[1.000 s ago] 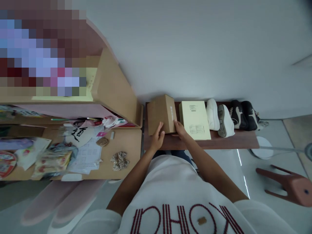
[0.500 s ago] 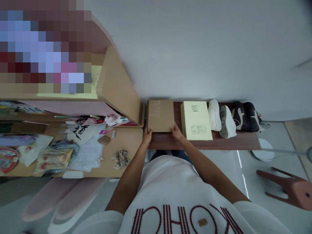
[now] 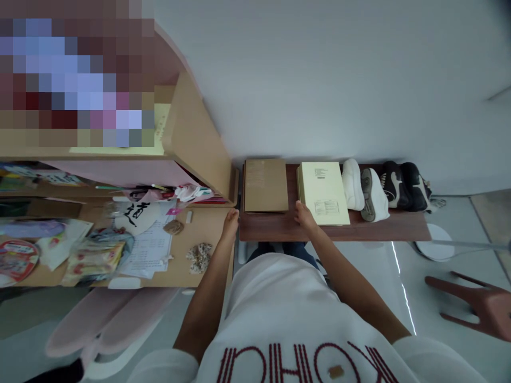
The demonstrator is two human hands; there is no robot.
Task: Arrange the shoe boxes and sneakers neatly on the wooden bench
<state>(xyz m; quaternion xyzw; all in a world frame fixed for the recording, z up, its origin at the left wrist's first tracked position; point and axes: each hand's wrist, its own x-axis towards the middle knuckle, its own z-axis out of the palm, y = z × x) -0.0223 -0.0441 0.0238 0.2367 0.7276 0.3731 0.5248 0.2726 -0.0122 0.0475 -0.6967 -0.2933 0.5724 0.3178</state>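
A brown cardboard box (image 3: pixel 266 185) lies flat at the left end of a dark wooden shelf board (image 3: pixel 275 230). My left hand (image 3: pixel 230 224) is just off the box's lower left corner, by the desk edge, its fingers curled in with nothing visible in them. Past the box's right side, my right hand (image 3: pixel 305 216) is closed, its curled fingers at the near left corner of a cream box (image 3: pixel 325 186) with printed labels; I cannot tell whether they touch it. Both boxes are apart from each other, a strip of board showing between them.
White shoes (image 3: pixel 352 186) and black shoes (image 3: pixel 395 186) line the board's right part. At left, a cluttered desk (image 3: pixel 219 250) holds papers, a cap, a scrunchie (image 3: pixel 199 258) and packets. A pink chair (image 3: pixel 115 319) is below it. A reddish-brown stool (image 3: pixel 485 308) stands right.
Both hands have let go of the brown cardboard box and spread apart, the left one leftward and the right one toward the cream box. The view has shifted slightly.
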